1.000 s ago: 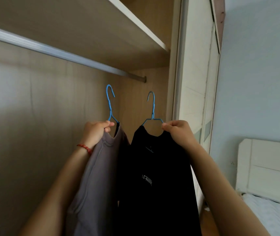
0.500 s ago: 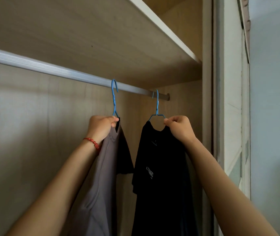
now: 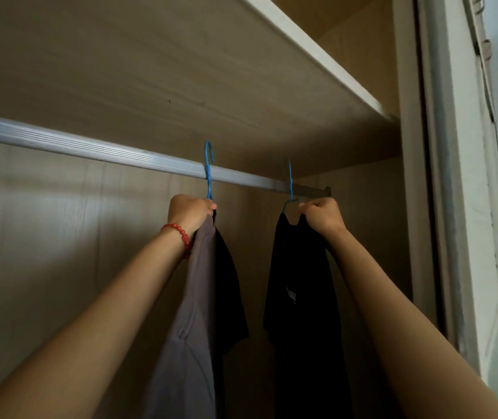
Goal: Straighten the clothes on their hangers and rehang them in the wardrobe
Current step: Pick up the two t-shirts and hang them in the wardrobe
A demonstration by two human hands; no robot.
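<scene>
I see rail [image 3: 90, 146] under shelf [image 3: 302, 55] | left hand [image 3: 188, 214] grips grey-shirt hanger [image 3: 208, 170] at rail | right hand [image 3: 321, 214] pinches black-shirt hanger [image 3: 290, 182] at rail's end

Pretty clearly a home bedroom closet: a pale wood-grain laminate wardrobe [image 3: 45, 267] with a ribbed silver metal hanging rail [image 3: 90, 148], a light wooden shelf [image 3: 302, 49] above it, and a white sliding-door frame [image 3: 453, 176] beside it.

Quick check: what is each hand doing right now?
Left hand: grips the grey shirt at its blue hanger.
Right hand: grips the black shirt at its hanger's shoulder.
</scene>
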